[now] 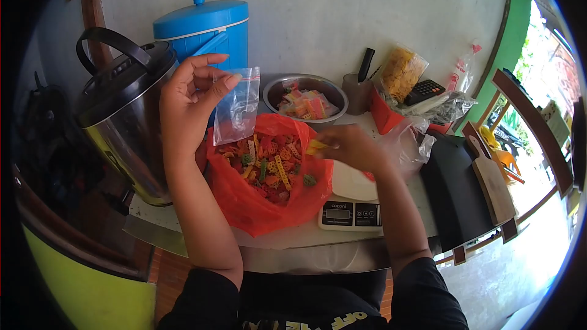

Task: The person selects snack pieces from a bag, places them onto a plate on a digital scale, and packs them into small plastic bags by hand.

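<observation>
Pieces (272, 168) in many colours fill an open red bag (244, 214) by the front edge of the counter (299, 237), with a kitchen scale (351, 214) just right of it. The left hand (191, 95) pinches a clear zip bag (237, 113) by its upper corner. The right hand (354, 146), fingers drawn together, grips something yellow (315, 146) (too small to make out) above the red bag's right rim. Toward the counter's back edge stands a steel bowl (334, 93).

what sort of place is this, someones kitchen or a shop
Hard to be sure, but it looks like a home kitchen or small snack stall: a red plastic bag of colourful pieces is beside a digital scale, with a calculator farther back.
</observation>
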Action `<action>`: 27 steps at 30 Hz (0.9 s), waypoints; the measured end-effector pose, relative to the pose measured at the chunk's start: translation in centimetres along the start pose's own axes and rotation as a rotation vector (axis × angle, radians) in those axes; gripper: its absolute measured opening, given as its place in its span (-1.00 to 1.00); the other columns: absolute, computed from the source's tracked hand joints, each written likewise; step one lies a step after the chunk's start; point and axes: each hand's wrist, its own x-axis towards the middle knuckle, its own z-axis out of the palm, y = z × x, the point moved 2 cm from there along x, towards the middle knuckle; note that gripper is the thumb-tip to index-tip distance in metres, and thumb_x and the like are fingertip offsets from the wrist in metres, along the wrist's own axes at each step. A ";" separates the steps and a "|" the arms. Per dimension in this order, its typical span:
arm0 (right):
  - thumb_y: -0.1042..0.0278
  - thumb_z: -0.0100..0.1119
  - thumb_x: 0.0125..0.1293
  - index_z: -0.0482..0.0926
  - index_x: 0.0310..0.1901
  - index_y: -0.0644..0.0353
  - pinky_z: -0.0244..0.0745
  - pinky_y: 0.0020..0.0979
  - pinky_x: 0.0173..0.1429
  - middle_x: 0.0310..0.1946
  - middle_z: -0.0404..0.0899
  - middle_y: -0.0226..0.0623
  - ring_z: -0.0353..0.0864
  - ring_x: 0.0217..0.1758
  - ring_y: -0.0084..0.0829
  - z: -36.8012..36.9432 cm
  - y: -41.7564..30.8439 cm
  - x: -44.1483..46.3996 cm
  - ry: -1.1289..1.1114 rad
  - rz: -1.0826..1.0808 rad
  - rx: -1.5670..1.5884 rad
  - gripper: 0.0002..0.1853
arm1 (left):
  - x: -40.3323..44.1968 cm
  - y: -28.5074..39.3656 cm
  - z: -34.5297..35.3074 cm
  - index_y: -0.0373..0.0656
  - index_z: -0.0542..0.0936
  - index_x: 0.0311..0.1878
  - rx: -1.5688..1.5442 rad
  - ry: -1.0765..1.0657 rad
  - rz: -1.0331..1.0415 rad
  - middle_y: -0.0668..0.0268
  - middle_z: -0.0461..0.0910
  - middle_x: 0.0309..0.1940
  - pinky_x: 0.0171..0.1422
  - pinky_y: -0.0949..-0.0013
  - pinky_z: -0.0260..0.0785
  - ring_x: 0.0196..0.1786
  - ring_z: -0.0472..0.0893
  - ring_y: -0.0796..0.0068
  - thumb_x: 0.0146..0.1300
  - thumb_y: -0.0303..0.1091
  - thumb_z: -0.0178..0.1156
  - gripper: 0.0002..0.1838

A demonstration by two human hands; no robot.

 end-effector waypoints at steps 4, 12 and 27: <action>0.27 0.42 0.13 0.63 0.01 0.16 0.58 -0.29 -0.02 -0.16 0.71 -0.26 0.71 -0.14 -0.27 -4.1 2.0 -2.5 -0.103 0.243 -0.333 -0.61 | 0.0 0.0 0.6 -0.25 0.60 -0.01 0.016 -0.011 -0.001 0.35 0.62 -0.36 -0.13 0.56 0.44 -0.24 0.60 0.64 0.14 -0.42 0.45 -0.64; 0.32 0.27 0.25 0.64 0.03 0.03 0.56 -0.27 0.07 -0.08 0.64 -0.23 0.64 0.01 -0.24 4.0 -1.3 -0.5 0.026 -0.282 -0.104 -0.70 | -0.2 -0.3 1.6 -0.25 0.60 0.00 0.046 -0.036 -0.014 0.34 0.63 -0.35 -0.11 0.56 0.43 -0.24 0.59 0.65 0.15 -0.43 0.43 -0.64; 0.30 0.31 0.27 0.71 -0.12 0.15 0.55 -0.39 -0.07 -0.23 0.73 -0.31 0.70 -0.20 -0.43 0.5 -1.2 -0.6 0.104 -0.120 -0.004 -0.80 | -0.3 -0.1 1.7 -0.25 0.57 0.04 -0.008 -0.072 -0.054 0.35 0.63 -0.28 -0.04 0.58 0.38 -0.20 0.57 0.65 0.13 -0.47 0.43 -0.60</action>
